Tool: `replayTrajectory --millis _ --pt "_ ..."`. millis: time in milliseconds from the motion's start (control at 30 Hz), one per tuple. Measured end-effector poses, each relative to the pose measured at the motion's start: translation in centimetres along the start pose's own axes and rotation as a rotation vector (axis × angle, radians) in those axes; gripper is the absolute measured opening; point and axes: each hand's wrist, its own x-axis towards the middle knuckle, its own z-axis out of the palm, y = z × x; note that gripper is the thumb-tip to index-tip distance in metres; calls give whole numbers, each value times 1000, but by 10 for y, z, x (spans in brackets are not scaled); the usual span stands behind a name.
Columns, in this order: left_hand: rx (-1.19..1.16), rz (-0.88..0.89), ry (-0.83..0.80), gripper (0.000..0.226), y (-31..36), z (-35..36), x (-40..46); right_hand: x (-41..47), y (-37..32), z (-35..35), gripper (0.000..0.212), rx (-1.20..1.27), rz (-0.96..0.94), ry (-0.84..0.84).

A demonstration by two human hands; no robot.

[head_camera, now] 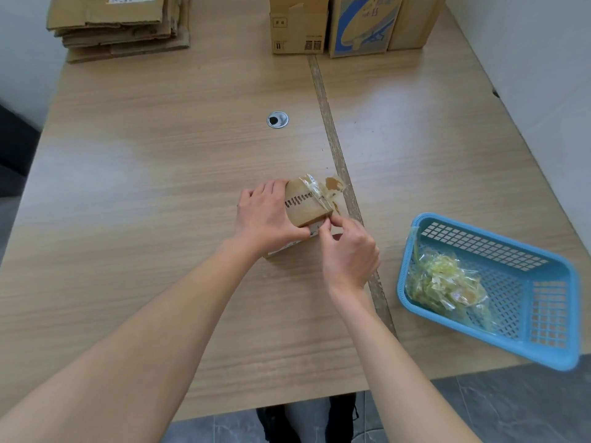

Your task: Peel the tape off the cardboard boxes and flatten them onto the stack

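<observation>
1. Two bare forearms reached from the near edge of the wooden table toward its middle.
2. Near the right end of the near edge sat a blue plastic basket, one corner hanging past the edge; a crumpled heap of peeled tape lay in its left half.
3. At the middle of the table, just left of the seam strip that ran from near edge to far edge, stood a small cardboard box with a row of dark printed marks on its upper face.
4. The left hand gripped the box from the left, fingers curled over its far side and thumb pressed along its near face.
5. The right hand met the box at its near right corner, thumb and forefinger pinched together on the end of a clear tape strip; the other fingers were curled in.
6. That strip ran up across the box's right side, and a loose, wrinkled piece with torn brown paper stuck to it stood off the far right corner.
7. Farther on, a round metal cable grommet was set into the table left of the seam.
8. At the far left corner lay the stack of flattened cardboard.
9. Along the far edge, right of centre, stood three upright boxes side by side: a brown box, a blue-printed box and a plain box.
</observation>
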Motion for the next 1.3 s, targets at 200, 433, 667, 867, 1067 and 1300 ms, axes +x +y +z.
replayTrajectory --millis 200,433,667,867,1067,1300 --pt "-1 -10 -5 101 1 -1 0 3 -2 4 10 -35 -46 -11" --pt "-8 4 10 97 0 -1 0 8 7 4 9 -19 -210 -58" --pt "-21 3 10 101 0 -2 0 14 7 10 13 40 -207 -96" --pt "-18 21 22 95 -1 1 0 21 8 7 17 47 -237 -106" --pt "-16 50 -2 95 -2 -1 1 44 25 -8 28 57 -343 -268" --pt "-14 54 -10 95 -1 -3 1 45 68 -28 16 158 -427 -476"
